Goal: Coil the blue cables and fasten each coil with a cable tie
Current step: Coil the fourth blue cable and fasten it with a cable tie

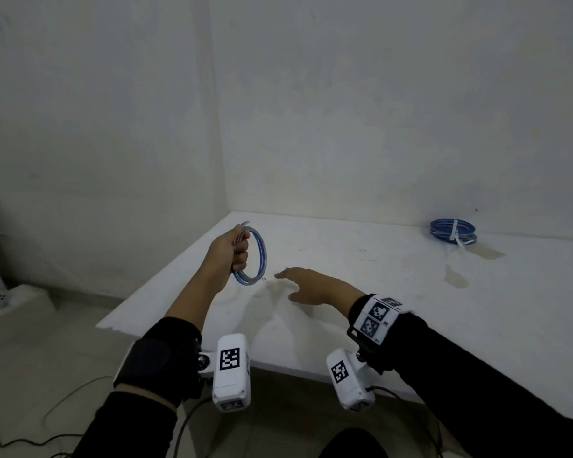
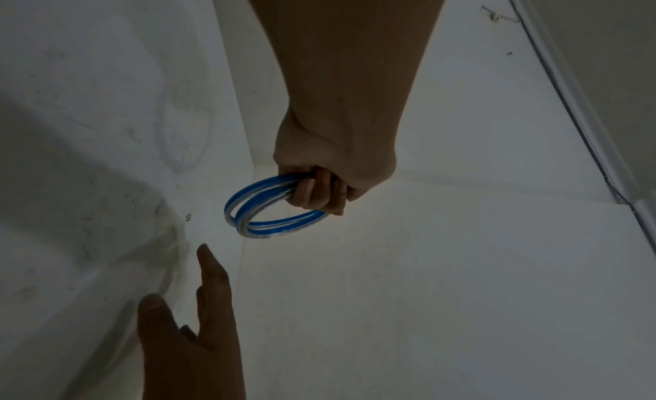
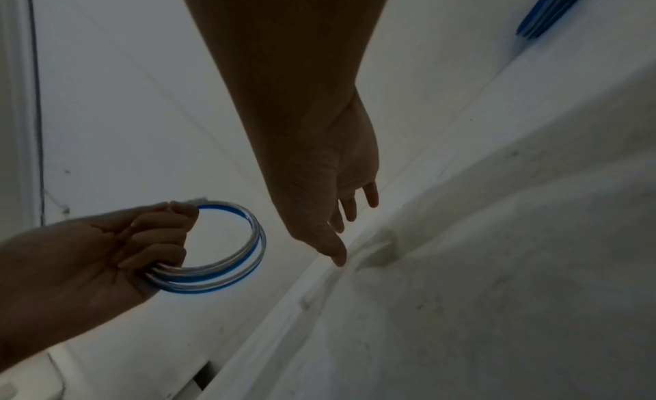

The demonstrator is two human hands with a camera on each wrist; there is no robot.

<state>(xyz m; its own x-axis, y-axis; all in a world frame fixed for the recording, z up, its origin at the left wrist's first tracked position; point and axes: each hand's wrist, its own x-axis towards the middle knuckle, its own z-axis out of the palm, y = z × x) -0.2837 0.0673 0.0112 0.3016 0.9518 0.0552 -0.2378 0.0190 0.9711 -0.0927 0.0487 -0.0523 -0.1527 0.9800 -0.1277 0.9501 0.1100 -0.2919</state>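
Note:
My left hand (image 1: 234, 251) grips a small coil of blue cable (image 1: 257, 257) and holds it upright above the left part of the white table (image 1: 377, 292). The left wrist view shows the same coil (image 2: 270, 213) with my fingers (image 2: 319, 190) curled round its strands. No tie shows on it. My right hand (image 1: 306, 285) reaches out flat just above the table, fingers straight, right of the coil and holding nothing. Seen from the right wrist, that hand (image 3: 341, 209) points down at the table beside the coil (image 3: 227, 249). A second blue coil (image 1: 453, 230), bound with a white cable tie (image 1: 457, 234), lies at the far right.
Two white walls meet behind the table at its far corner. Brownish stains (image 1: 457, 277) mark the table top near the tied coil. Cables trail over the tiled floor (image 1: 47, 375) at the left, beside a low white object (image 1: 10, 304).

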